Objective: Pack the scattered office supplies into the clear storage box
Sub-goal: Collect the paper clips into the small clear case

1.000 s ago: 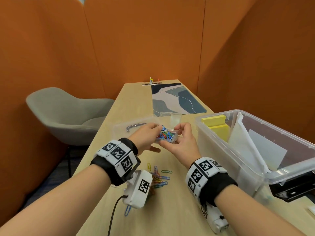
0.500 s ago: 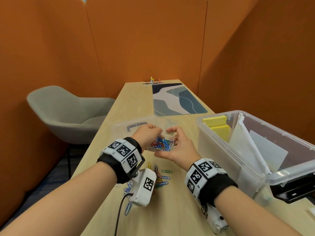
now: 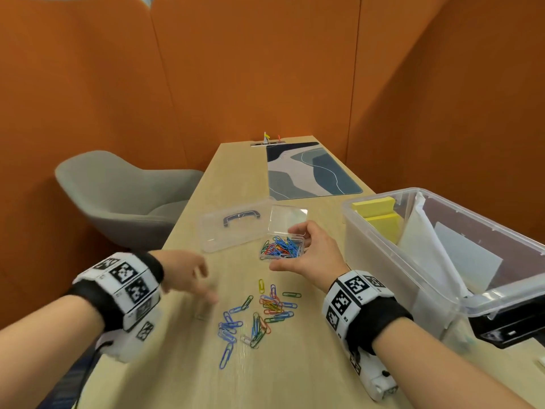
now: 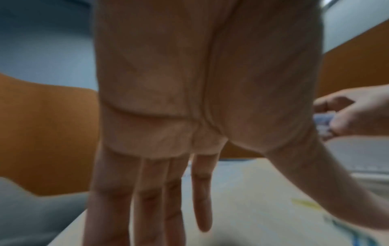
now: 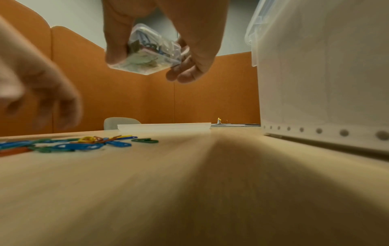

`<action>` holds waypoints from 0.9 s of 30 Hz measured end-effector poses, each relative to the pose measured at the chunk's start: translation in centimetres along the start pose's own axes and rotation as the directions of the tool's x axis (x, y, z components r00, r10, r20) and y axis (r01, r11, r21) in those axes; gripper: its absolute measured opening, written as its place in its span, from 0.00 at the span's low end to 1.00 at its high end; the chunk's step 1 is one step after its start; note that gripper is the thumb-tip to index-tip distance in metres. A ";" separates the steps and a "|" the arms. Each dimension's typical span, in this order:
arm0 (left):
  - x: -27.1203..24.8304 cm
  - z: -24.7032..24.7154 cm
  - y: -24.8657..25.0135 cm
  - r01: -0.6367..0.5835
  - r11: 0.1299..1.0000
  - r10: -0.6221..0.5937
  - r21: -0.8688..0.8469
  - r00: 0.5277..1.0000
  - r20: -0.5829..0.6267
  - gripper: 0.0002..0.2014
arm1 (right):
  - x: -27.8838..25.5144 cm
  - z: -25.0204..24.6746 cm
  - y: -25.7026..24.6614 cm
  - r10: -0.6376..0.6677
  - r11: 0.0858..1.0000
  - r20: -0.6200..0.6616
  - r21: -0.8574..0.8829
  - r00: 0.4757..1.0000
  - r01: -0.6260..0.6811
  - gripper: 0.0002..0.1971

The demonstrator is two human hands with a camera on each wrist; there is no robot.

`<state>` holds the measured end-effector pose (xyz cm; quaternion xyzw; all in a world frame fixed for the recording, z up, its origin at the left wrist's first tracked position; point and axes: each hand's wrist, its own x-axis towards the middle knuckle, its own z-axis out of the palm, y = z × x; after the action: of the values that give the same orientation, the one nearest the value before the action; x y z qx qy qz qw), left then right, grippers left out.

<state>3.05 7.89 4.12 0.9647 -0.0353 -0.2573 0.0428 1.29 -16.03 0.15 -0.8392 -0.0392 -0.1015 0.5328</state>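
My right hand [image 3: 306, 249] holds a small clear case [image 3: 281, 247] of coloured paper clips above the table; the right wrist view shows the case [image 5: 147, 55] pinched between thumb and fingers [image 5: 189, 69]. Several loose paper clips [image 3: 259, 314] lie scattered on the wooden table below, also seen as paper clips [image 5: 80, 144]. My left hand [image 3: 191, 276], blurred, hovers left of the pile with fingers straight [image 4: 147, 199] and holds nothing. The big clear storage box [image 3: 442, 290] stands at the right with yellow sticky notes [image 3: 380, 219] and white papers inside.
The storage box's clear lid [image 3: 236, 225] with a dark handle lies flat beyond the clips. A patterned desk mat [image 3: 309, 169] sits farther back. A grey chair [image 3: 118, 196] stands left of the table. Orange partitions enclose the desk.
My left hand let go of the clip case and swung down and left toward the loose clips. The right hand now holds the case alone, slightly farther right.
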 end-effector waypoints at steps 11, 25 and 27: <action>0.0 3.1 2.5 -0.294 0.907 0.273 -0.301 0.956 -0.110 0.22 | 0.3 -0.3 0.4 0.045 0.997 -0.109 -0.058 0.993 -0.051 0.34; 1.3 5.2 2.7 -0.278 0.950 0.265 -0.141 0.959 -0.105 0.43 | 0.6 -0.1 0.4 0.035 0.995 -0.118 -0.092 0.992 -0.046 0.33; 2.1 5.2 3.7 -0.302 0.928 0.273 -0.219 0.949 -0.155 0.39 | 0.5 -0.3 0.4 0.038 0.995 -0.126 -0.092 0.991 -0.049 0.34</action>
<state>2.07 3.72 -0.99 0.9506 -0.1426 -0.1914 0.1983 1.83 -16.48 0.01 -0.8564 0.0172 -0.1436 0.4957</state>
